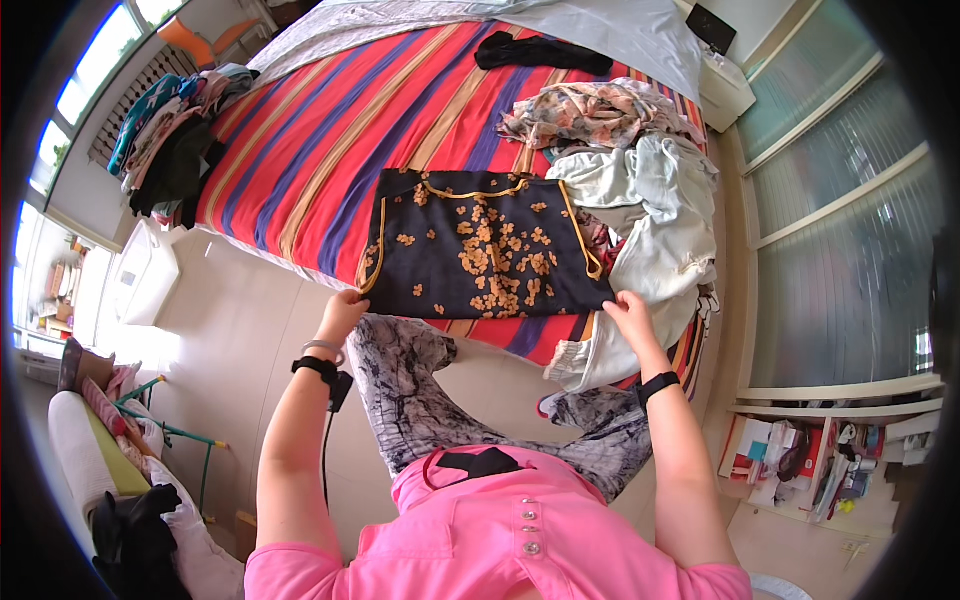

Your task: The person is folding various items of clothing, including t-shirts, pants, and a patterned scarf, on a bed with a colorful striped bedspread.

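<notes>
A black garment with orange flower print and gold piping (495,247) lies spread flat and folded on the striped bed cover (300,165), at the bed's near edge. My left hand (346,311) pinches its near left corner. The near right corner is between the thumb and fingers of my right hand (630,315). A curved gold-edged neckline or hem runs along its far side. White trousers (660,217) lie crumpled just right of the garment, close to my right hand. Some red patterned cloth (596,232) shows between the two.
A floral cloth heap (592,112) and a black garment (540,54) lie farther up the bed. Stacked clothes (176,135) sit at its left edge. Frosted sliding doors (832,247) and an open drawer of small items (810,465) stand right. A cushioned seat (82,435) is lower left.
</notes>
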The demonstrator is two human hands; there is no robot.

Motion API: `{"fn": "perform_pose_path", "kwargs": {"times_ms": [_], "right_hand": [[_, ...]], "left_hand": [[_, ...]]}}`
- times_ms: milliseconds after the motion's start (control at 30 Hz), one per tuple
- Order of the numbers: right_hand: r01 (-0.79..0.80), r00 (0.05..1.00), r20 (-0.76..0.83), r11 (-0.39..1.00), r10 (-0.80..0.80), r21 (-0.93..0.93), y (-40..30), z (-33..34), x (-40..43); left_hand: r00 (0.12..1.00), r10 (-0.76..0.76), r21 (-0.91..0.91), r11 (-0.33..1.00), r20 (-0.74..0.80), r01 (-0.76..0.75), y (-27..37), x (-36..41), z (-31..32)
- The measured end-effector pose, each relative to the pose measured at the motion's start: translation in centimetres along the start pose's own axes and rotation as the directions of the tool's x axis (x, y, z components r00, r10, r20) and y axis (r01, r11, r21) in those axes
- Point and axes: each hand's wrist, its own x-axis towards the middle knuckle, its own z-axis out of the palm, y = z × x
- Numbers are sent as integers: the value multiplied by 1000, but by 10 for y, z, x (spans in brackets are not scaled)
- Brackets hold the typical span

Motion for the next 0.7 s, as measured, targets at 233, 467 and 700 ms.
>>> {"fn": "perform_pose_path", "kwargs": {"times_ms": [233, 467, 700], "right_hand": [[126, 992, -70, 822, -105, 555, -153, -94, 3], [255, 967, -136, 819, -216, 514, -238, -156, 4], [148, 977, -204, 885, -62, 442, -245, -164, 6]], "left_hand": [[968, 239, -339, 906, -79, -252, 138, -39, -89], [865, 474, -624, 629, -164, -463, 221, -71, -150], [851, 490, -722, 518, -189, -459, 216, -71, -174]]}}
